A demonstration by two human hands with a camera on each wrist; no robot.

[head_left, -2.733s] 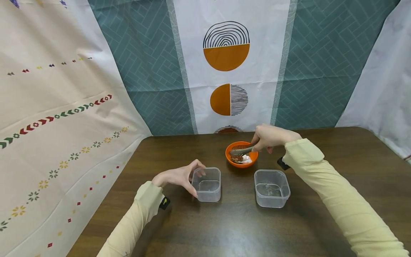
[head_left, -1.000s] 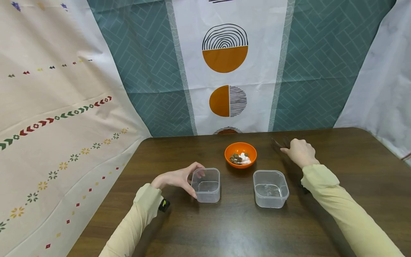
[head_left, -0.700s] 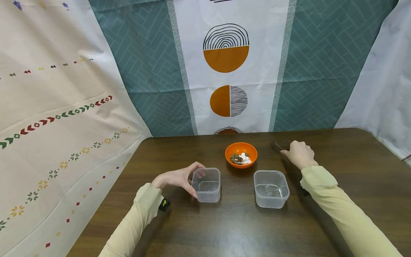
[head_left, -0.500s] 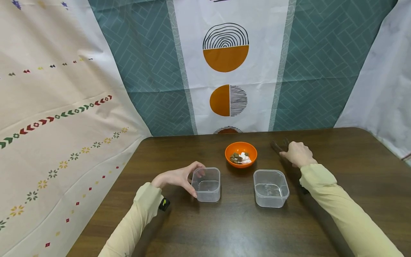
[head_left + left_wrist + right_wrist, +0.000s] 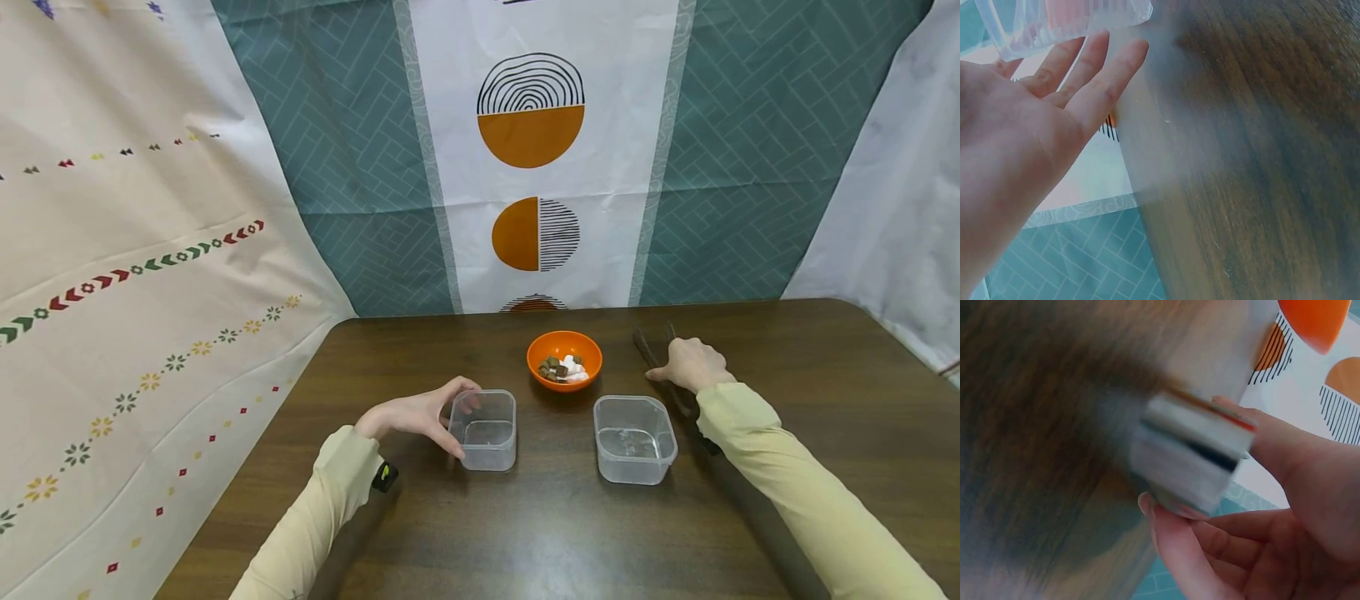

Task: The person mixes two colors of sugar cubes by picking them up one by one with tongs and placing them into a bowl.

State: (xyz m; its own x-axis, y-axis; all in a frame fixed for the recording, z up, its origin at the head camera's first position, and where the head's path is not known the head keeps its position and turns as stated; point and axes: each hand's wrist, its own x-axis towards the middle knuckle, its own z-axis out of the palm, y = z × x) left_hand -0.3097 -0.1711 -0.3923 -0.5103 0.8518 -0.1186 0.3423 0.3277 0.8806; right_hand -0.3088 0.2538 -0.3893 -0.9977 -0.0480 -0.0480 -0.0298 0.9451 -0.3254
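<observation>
In the head view my left hand (image 5: 416, 417) holds the left clear plastic container (image 5: 486, 458) by its left side, thumb at the front and fingers round the back. The left wrist view shows the fingers extended against the container (image 5: 1085, 19). My right hand (image 5: 693, 364) grips metal tongs (image 5: 645, 348) low over the table, right of the orange bowl; their two spread arms point to the back. In the right wrist view the shiny end of the tongs (image 5: 1185, 456) sits between thumb and fingers, blurred.
The orange bowl (image 5: 534, 367) at the back middle holds several brown cubes (image 5: 553, 367) and white pieces (image 5: 574, 368). A second clear container (image 5: 637, 473) stands on the table in front of it to the right. Patterned cloth (image 5: 360, 208) hangs behind the table (image 5: 555, 533).
My right hand has carried the tongs from inside the bowl to the table at its right, then shifted slightly nearer. My left hand and both containers have stayed in place.
</observation>
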